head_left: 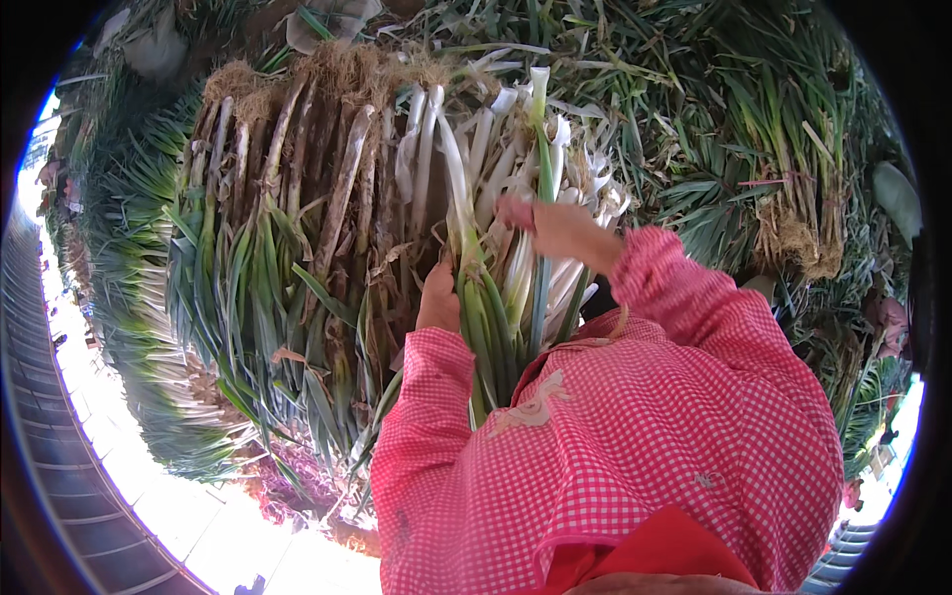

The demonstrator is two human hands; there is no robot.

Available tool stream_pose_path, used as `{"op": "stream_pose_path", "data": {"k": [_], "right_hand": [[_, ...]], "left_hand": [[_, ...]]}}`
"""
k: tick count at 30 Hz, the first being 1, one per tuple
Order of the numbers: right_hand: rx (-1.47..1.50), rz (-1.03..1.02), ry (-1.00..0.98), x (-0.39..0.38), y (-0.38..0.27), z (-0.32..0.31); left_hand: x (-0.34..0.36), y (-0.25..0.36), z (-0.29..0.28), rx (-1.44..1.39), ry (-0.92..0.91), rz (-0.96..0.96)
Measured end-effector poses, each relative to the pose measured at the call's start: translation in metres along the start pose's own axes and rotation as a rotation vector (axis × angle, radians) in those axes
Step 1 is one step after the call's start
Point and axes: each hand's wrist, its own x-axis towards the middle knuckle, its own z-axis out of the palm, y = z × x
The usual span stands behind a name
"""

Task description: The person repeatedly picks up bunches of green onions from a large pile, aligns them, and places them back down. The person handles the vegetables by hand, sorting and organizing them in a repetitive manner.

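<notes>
A long green onion (458, 183) with a white stalk and green leaves stands out in front of me, its white end pointing away. My left hand (439, 300) is closed around its lower part, where the stalk turns green. To the right, my right hand (562, 233) is closed with curled, slightly blurred fingers over the white stalks; what they pinch is hidden. Peeled green onions (560, 149) with clean white ends lie beside and beyond that hand. Left of my left hand lies a row of unpeeled green onions (342, 188) with brown skins and dry roots.
A heap of green leaves (684, 119) spreads across the back right. Tied green onions (793, 188) with roots lie at the far right. Stacked green onions (149, 297) line the left side. Pinkish netting or strands (297, 481) lie at the lower left.
</notes>
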Motion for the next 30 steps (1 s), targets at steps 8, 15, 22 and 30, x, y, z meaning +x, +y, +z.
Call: {"op": "stream_pose_path", "data": {"k": [8,15,22,30], "right_hand": [[-0.127,0.053,-0.114,-0.050,0.003,0.031],[0.039,0.103,0.045,0.005,-0.002,-0.002],[-0.098,0.121,-0.099,0.027,-0.004,-0.006],[-0.191,0.120,-0.126,0.016,-0.055,0.005]], "left_hand": [[-0.030,0.002,0.015,0.000,-0.261,-0.048],[-0.063,0.003,0.034,-0.012,-0.200,-0.096],[-0.082,-0.008,0.014,0.652,-0.071,0.270],[-0.147,-0.020,-0.001,1.761,0.525,0.471]]}}
